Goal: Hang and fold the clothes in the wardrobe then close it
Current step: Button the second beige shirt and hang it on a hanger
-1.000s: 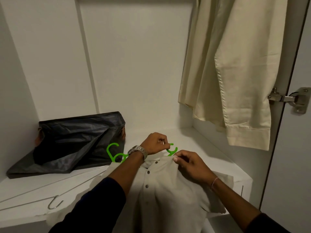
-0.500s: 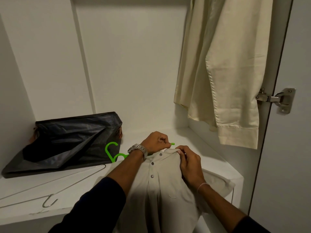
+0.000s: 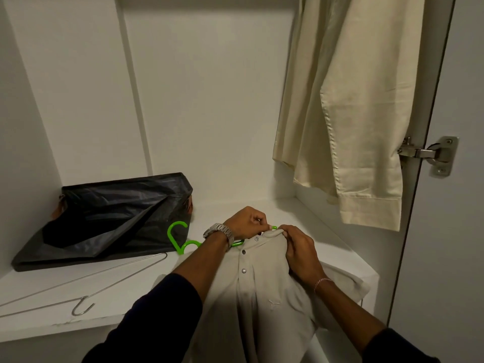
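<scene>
Now | both hands' grip – left hand, right hand | shirt collar pinched between

You had only one view, a wide-angle camera worn on your head. It looked forward and down into the open wardrobe, close over the white shelf, so your forearms entered from the bottom edge. The back wall filled the top, and the door hinge sat at the right.

Two shirts, three hangers, one bag
</scene>
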